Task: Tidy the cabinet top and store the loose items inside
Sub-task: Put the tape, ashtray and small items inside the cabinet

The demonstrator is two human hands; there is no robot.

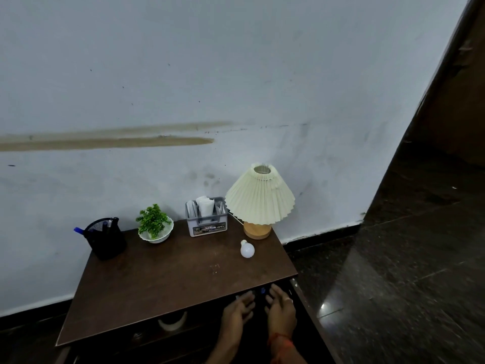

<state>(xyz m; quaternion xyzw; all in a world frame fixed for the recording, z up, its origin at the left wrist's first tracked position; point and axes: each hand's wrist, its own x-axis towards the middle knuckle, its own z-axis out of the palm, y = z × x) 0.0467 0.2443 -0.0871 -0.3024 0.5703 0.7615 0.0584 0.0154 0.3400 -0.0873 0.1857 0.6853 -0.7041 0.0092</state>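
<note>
A dark brown cabinet top stands against the pale wall. A loose white light bulb lies on it near the right edge, in front of a lamp with a pleated cream shade and wooden base. Below the front edge an open drawer shows. My left hand and my right hand reach down into it side by side, fingers spread, holding nothing that I can see. A small blue item lies in the drawer between my fingertips. A white curved object sits in the drawer's left part.
Along the back stand a black mesh pen holder with a blue pen, a small green plant in a white bowl, and a grey box of white packets. Dark glossy floor lies to the right.
</note>
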